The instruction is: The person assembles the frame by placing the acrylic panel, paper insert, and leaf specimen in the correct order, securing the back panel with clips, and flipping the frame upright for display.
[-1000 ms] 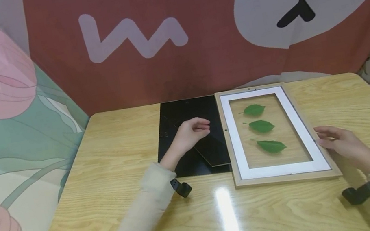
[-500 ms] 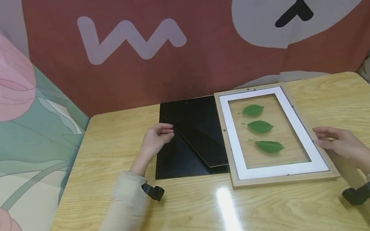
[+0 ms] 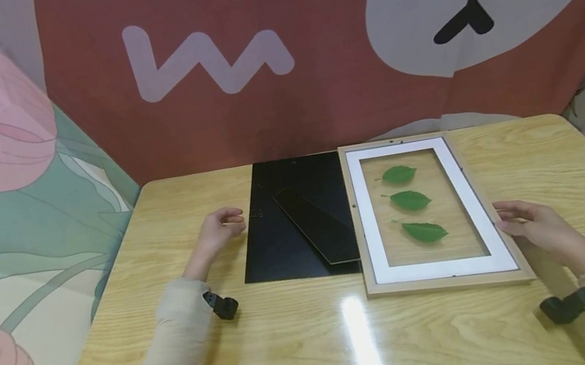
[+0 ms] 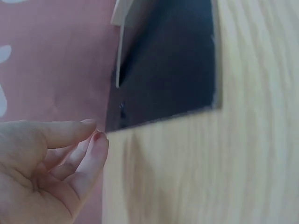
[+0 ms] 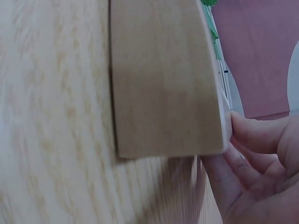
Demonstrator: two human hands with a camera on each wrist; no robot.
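A light wooden picture frame (image 3: 449, 287) with a white mat lies on the table, three green leaves (image 3: 410, 200) showing inside its opening. My right hand (image 3: 538, 230) holds the frame's right edge. In the right wrist view, the thumb and fingers (image 5: 257, 133) lie against the corner of its thick side. Left of the frame lies a black backing board (image 3: 273, 257) with an easel stand (image 3: 320, 223) on it. My left hand (image 3: 216, 234) hovers just beyond the board's left edge, its fingers loosely bent and holding nothing. In the left wrist view, the fingertips are close to the board's corner.
The wooden table (image 3: 276, 355) runs back to a red cloth backdrop (image 3: 201, 133) with a cartoon print. A flower-print cloth (image 3: 6, 259) hangs on the left. The frame and the board stand side by side near the table's back edge.
My left hand has moved left, from above the black backing board to beyond its left edge. The right hand stays at the frame, and the leaves lie as before.
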